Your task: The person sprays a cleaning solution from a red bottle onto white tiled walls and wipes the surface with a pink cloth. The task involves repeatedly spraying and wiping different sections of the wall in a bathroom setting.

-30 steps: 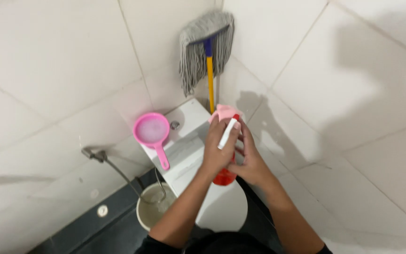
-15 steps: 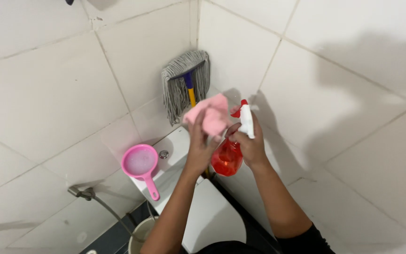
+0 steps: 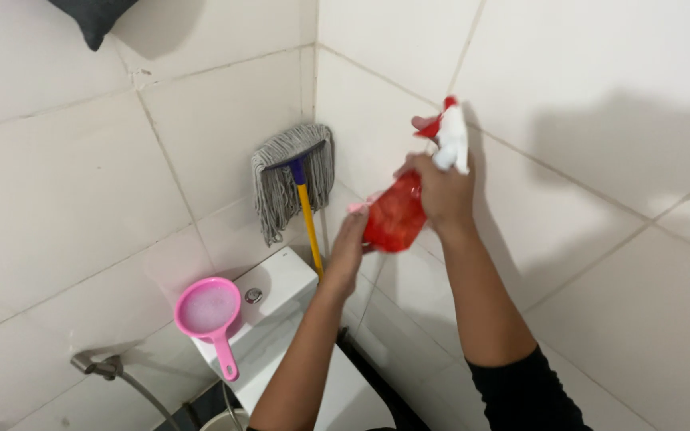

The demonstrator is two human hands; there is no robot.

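Hanging into the upper left corner of the frame is a dark grey cloth-like shape (image 3: 93, 17) against the white tiled wall (image 3: 57, 160). Lower left, a round pink plastic dipper (image 3: 209, 313) rests on the white toilet tank lid (image 3: 277, 319), near its silver flush button (image 3: 254, 295). Above, left of centre, a grey string mop with a yellow handle (image 3: 291, 179) leans in the corner. At centre, the left hand (image 3: 348, 247) presses a pink cloth (image 3: 357, 207) flat to the wall; how far its fingers curl cannot be told. Just right, touching it, the right hand (image 3: 441, 191) grips a red translucent spray bottle with a white trigger head (image 3: 397, 215), raised mid-frame
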